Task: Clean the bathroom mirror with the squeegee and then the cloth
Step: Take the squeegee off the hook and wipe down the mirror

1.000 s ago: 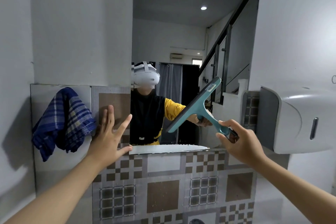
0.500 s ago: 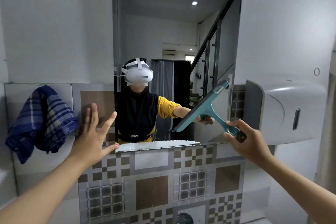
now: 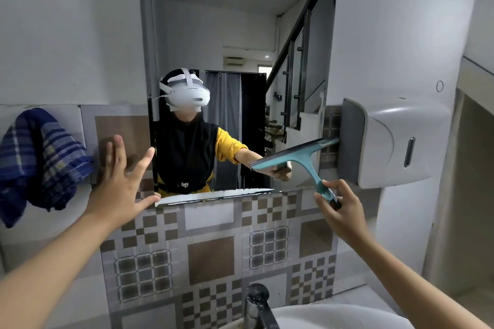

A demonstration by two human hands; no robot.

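The teal plastic squeegee (image 3: pixel 302 159) is gripped at the dark end of its handle by the right hand (image 3: pixel 340 211), fingers curled round it. Its long straight blade is laid against the lower right part of the mirror (image 3: pixel 240 35), tilted with the right end higher; that end is just beside the grey side wall of the white plastic dispenser (image 3: pixel 387 141) mounted to the right of the glass. A small label is seen near the blade's right end, but its writing cannot be read.

The left hand (image 3: pixel 123 181) is held open with fingers spread, set flat against the patterned tiles (image 3: pixel 211 256) at the mirror's lower left corner, the thumb reaching onto the glass edge. A white smear is seen along the mirror's bottom edge, between the two hands.

Well to the left, a blue checked cloth (image 3: pixel 40 163) hangs bunched on the wall, untouched. Nearest the camera, a chrome tap (image 3: pixel 258 302) and the curved white rim of a basin (image 3: pixel 334 315) are seen at the bottom
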